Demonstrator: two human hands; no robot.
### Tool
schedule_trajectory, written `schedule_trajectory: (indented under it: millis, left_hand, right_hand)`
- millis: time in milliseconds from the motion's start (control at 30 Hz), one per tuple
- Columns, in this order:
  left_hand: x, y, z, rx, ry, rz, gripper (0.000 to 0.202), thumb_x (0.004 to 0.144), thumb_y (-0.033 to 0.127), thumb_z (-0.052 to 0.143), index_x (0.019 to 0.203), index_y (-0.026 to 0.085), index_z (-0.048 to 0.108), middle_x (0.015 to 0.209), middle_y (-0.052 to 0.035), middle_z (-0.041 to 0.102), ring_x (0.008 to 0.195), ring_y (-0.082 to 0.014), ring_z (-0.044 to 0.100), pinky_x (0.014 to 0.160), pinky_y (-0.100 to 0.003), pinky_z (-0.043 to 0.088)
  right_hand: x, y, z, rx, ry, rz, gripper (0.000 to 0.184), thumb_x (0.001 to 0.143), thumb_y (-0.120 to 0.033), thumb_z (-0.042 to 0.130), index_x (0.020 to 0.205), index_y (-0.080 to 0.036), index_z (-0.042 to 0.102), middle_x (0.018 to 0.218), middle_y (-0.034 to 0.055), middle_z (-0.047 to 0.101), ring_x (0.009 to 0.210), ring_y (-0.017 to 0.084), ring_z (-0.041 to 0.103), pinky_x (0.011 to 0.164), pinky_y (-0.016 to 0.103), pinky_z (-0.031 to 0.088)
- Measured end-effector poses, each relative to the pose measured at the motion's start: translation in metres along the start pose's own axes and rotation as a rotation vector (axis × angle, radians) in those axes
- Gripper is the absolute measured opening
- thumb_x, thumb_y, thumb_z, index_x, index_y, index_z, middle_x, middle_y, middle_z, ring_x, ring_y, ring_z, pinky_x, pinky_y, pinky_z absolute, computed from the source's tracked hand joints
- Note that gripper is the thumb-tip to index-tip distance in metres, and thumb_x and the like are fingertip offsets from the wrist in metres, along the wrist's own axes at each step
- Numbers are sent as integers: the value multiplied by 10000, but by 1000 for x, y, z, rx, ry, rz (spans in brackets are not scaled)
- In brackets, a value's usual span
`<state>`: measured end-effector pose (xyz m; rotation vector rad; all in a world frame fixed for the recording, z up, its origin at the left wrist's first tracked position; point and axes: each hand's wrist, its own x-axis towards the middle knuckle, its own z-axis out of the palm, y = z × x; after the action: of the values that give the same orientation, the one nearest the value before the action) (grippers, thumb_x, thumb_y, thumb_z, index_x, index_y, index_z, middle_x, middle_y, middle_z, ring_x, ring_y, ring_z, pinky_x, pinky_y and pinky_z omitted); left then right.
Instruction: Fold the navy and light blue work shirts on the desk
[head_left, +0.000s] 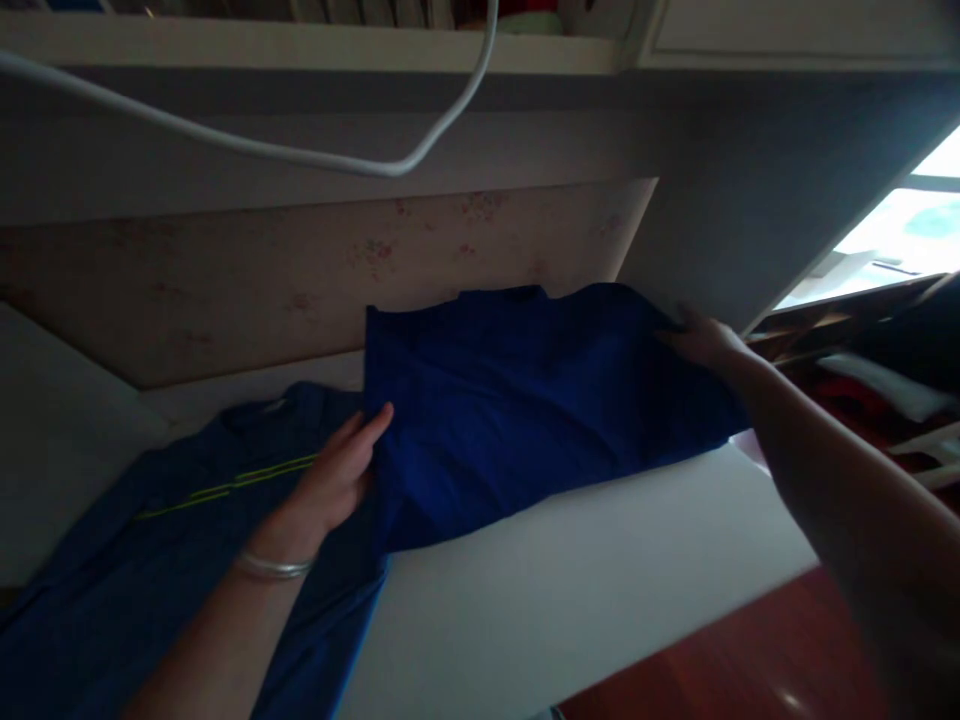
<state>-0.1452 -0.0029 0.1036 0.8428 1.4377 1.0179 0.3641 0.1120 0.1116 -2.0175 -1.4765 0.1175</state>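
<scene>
A folded dark blue garment (pixel 510 400) is spread in front of me at the back of a white surface. Its exact kind cannot be told from the folds. My left hand (pixel 334 485), with a silver bangle at the wrist, grips its left edge, thumb on top and the other fingers partly hidden behind the cloth. At the right end, my right hand (pixel 701 340) is closed on the cloth near its upper corner; its fingertips are dim. To the left lies a blue shirt (pixel 225 540) with yellow-green stripes, partly behind my left forearm.
The white surface (pixel 585 570) ends at a front edge above a reddish floor (pixel 720 660). A white shelf (pixel 322 45) overhangs the back, with a white cable (pixel 300 155) hanging before it. A floral panel (pixel 420 240) lines the back; a window (pixel 900 220) is at right.
</scene>
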Motion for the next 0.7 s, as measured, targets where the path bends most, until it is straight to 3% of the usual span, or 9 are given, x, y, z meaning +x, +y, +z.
schedule_trajectory:
  millis: [67, 133, 233, 333, 433, 533, 633, 700]
  left_hand:
    - [8, -31, 9, 165, -17, 68, 690, 835, 553, 623, 1385, 157, 491, 1177, -149, 680, 988, -273, 682, 826, -401, 552]
    - [0, -75, -2, 471, 1, 212, 723, 828, 584, 605, 1370, 115, 505, 1219, -181, 651, 1078, -294, 648, 943, -426, 510]
    - [-39, -143, -37, 964, -55, 385, 658, 832, 564, 593, 1334, 139, 576, 1342, -186, 598, 1266, -341, 538, 1102, -470, 389]
    - [-83, -187, -71, 1309, 57, 359, 665, 845, 562, 572, 1364, 146, 573, 1412, -194, 553, 1286, -381, 514, 1091, -515, 390]
    - [-112, -197, -91, 1485, 162, 281, 568, 925, 514, 467, 1333, 139, 593, 1363, -190, 591, 1208, -346, 581, 1028, -468, 449]
    - [-128, -186, -104, 1538, 107, 149, 481, 975, 432, 387, 1314, 155, 586, 1252, -169, 666, 1110, -293, 652, 930, -398, 505]
    - [-142, -168, -120, 1507, -12, 7, 440, 964, 435, 405, 1246, 164, 609, 1081, -150, 737, 1011, -298, 698, 866, -395, 523]
    - [-152, -158, -135, 1422, -90, -16, 392, 957, 432, 406, 1129, 187, 660, 1028, -132, 751, 1008, -305, 698, 901, -415, 508]
  right_hand:
    - [2, -2, -4, -158, 55, -21, 662, 871, -390, 658, 1300, 98, 531, 1374, 409, 462, 1314, 447, 451, 1019, 586, 340]
    - [-15, -11, 7, -176, 71, -115, 669, 928, -409, 584, 1404, 43, 458, 1453, 366, 404, 1363, 424, 394, 1058, 573, 313]
    - [-66, -23, 50, -177, 3, -294, 601, 960, -434, 511, 1472, -126, 444, 1483, 217, 457, 1354, 359, 433, 1098, 509, 348]
    - [-124, -24, 109, -277, -232, -380, 538, 986, -494, 397, 1465, -260, 466, 1533, 106, 440, 1385, 327, 408, 1139, 561, 303]
    - [-160, -19, 152, -420, -434, -381, 547, 1000, -485, 311, 1488, -272, 434, 1599, 75, 348, 1450, 356, 298, 1127, 695, 210]
    - [-169, -31, 164, -451, -417, -369, 543, 997, -410, 303, 1471, -195, 459, 1584, 122, 364, 1445, 400, 290, 1091, 761, 184]
    - [-185, -71, 158, -232, -348, -425, 491, 965, -347, 370, 1378, -155, 553, 1459, 166, 518, 1356, 382, 433, 1114, 677, 272]
    - [-215, -108, 156, 59, -462, -382, 457, 947, -380, 429, 1320, -175, 595, 1302, 163, 633, 1183, 335, 592, 1039, 557, 443]
